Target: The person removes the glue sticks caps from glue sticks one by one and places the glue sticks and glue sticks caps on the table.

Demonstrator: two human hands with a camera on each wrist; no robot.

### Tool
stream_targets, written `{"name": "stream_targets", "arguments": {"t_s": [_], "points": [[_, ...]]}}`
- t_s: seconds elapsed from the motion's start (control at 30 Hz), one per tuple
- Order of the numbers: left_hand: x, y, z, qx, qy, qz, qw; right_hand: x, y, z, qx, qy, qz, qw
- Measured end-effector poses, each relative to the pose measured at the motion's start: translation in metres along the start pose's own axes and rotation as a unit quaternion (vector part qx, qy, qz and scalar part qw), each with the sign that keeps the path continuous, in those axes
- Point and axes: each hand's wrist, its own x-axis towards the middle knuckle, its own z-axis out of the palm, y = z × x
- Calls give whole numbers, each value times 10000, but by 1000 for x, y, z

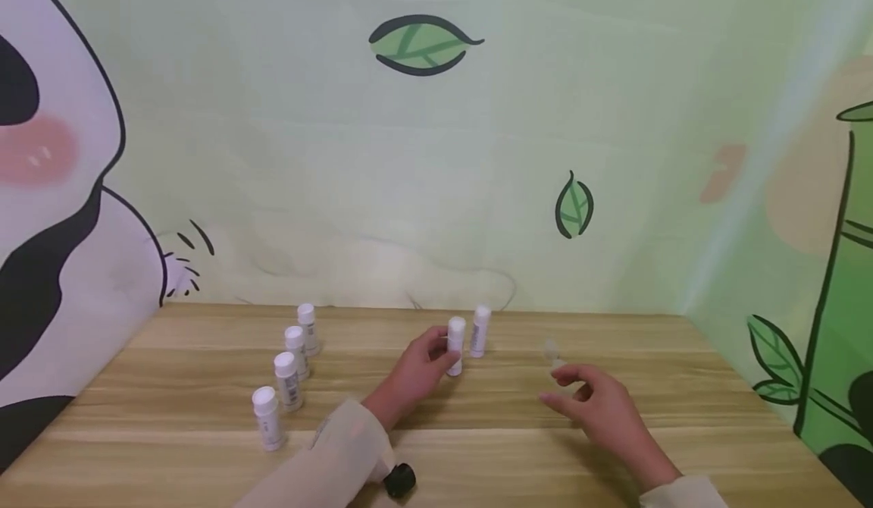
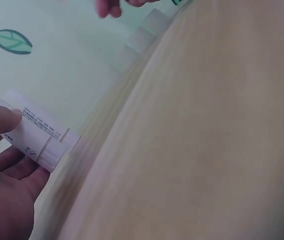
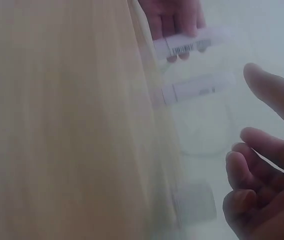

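My left hand (image 1: 419, 371) grips an upright white capped tube (image 1: 455, 333) with printed text, thumb on its near side. Just right of it stands a second white tube (image 1: 480, 332), untouched. My right hand (image 1: 600, 409) hovers over the right part of the table, thumb and fingers spread apart. Close beyond its fingertips is a faint clear piece (image 1: 551, 350), blurred in the head view. In the right wrist view a translucent piece (image 3: 194, 204) stands near my right fingers, with a gap between. The held tube's printed side (image 2: 37, 130) shows in the left wrist view.
Several white capped tubes (image 1: 267, 417) stand in a slanting row at the left. A black round knob (image 1: 399, 481) shows at my left cuff. Behind the wooden table (image 1: 477, 455) hangs a green printed backdrop (image 1: 423, 152). Faint translucent blocks (image 2: 141, 39) line the table's far part.
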Motion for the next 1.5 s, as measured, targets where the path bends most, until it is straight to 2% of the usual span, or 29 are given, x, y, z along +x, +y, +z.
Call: {"name": "stream_targets", "arguments": {"t_s": [0.3,0.53,0.8,1.03,1.27,1.5], "points": [[-27,3,-9,142,-113,270,9995,-5,-12,14,86,0,-136,9999],[-43,5,-15,178,-349,114,9992,-9,-21,29,493,-236,-355,9979],[-61,10,-16,122,-587,185,9980,-15,-40,50,757,-446,-856,9925],[-74,15,-16,49,-664,105,9977,-18,-48,60,902,-390,-1167,9883],[-81,15,-18,-164,-778,145,9967,-15,-61,75,910,-377,-1377,9856],[-87,15,-19,-228,-872,221,9957,-13,-73,89,1006,-384,-1387,9845]]}}
